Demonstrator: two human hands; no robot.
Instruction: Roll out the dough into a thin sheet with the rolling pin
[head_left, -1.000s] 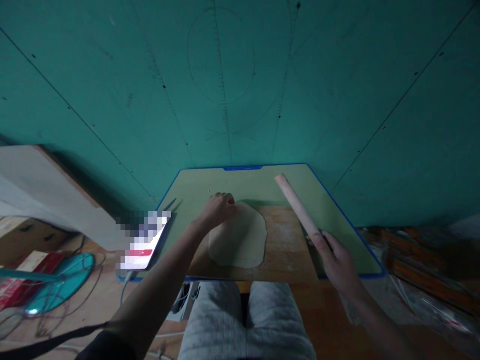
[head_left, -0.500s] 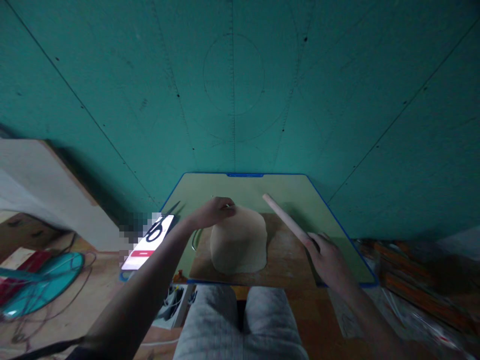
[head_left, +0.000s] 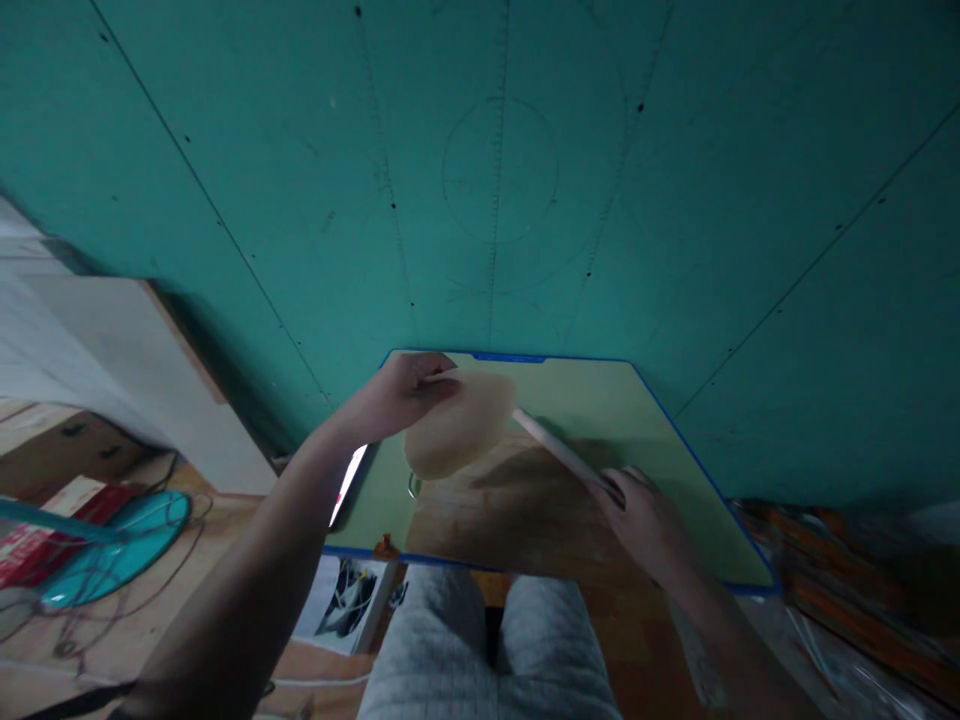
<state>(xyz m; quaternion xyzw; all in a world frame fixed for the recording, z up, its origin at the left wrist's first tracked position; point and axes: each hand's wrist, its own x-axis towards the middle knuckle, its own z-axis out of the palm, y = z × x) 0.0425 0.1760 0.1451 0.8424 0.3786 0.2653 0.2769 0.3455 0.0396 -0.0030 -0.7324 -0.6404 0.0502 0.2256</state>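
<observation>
Left hand (head_left: 405,392) pinches flat dough (head_left: 466,425) by its eleven o'clock edge, up over the ten o'clock corner of the wooden board (head_left: 487,525). A rolling pin (head_left: 559,448) points to ten o'clock, its near end inside the curled right hand (head_left: 637,515).

Dough sheet (head_left: 465,430): smooth-faced, matt, pliable in appearance. Rolling pin (head_left: 559,448): apparently wood, smooth, matt. Work board (head_left: 480,525): wood, grain visible, dull finish with paler dusty patches. Ring handle (head_left: 412,493): shiny, metal in appearance. Tabletop (head_left: 592,390): smooth, low sheen; its blue edging (head_left: 510,357) resembles plastic. Wall (head_left: 510,200): flat panels, matt, pencil-like marks on surface. Trousers (head_left: 431,645): ribbed cloth, matt. Round base (head_left: 161,520): smooth, glossy, plastic-looking. Carton (head_left: 97,450): plain cardboard, matt. Floor (head_left: 225,545): smooth, wood-like.
</observation>
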